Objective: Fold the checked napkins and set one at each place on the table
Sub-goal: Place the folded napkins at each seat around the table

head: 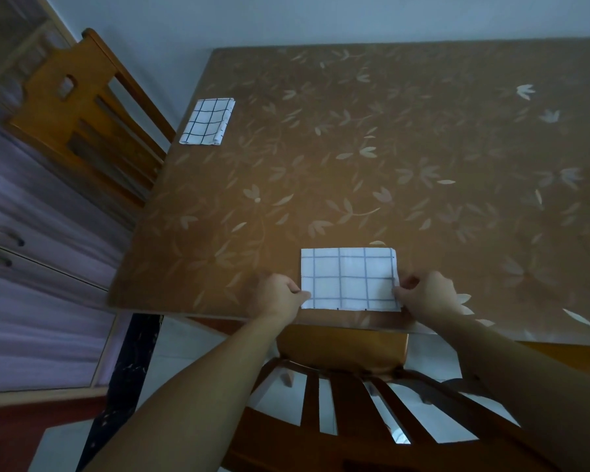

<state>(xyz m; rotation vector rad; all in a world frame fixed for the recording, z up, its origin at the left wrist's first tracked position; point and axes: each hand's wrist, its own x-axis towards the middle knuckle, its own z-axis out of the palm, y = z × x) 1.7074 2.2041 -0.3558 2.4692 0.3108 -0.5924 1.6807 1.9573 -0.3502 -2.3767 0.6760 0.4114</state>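
A person stands at the near side of the table (355,148), behind a wooden chair (341,386). A folded checked napkin (349,279) lies flat by the near edge, right in front of that chair. The left hand (280,296) pinches the napkin's left side, and the right hand (426,292) pinches its right side, with the fingers curled in. It looks like the person is putting this napkin straight at its place. Another folded napkin (207,121) already sits at the far left edge of the table, just by a second chair (82,107). So I think two places are nearly done. The right part of the table has no napkin that I can see. I cannot tell how many more places there are, and I see no spare napkins waiting.
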